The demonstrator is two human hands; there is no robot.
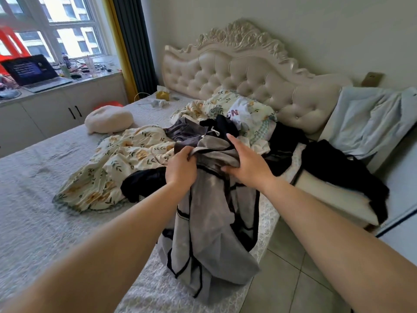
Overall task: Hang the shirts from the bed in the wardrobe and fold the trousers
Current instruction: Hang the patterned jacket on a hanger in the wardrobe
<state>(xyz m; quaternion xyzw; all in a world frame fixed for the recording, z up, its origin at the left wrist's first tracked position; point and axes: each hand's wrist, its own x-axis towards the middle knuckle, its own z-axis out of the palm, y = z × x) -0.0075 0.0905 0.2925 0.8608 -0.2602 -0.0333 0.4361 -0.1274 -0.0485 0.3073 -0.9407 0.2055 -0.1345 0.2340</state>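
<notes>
A grey garment with black trim (214, 222) hangs over the bed's near edge, lifted at its top. My left hand (181, 169) grips its upper left edge with curled fingers. My right hand (246, 163) holds the upper right part, thumb underneath and fingers over the fabric. Behind lies a heap of clothes: a dark grey piece (187, 132), a black garment with a white drawstring (220, 126), a white printed shirt (242, 114). Another black garment (144, 184) lies left of the grey one. No wardrobe is in view.
A floral quilt (112, 168) is crumpled on the bed (33, 199). A round cushion (108, 119) sits at the far side. Black clothes (343, 170) and a light blue shirt (372, 123) lie on furniture at right. Tiled floor (293, 279) lies below. A laptop (31, 72) stands by the window.
</notes>
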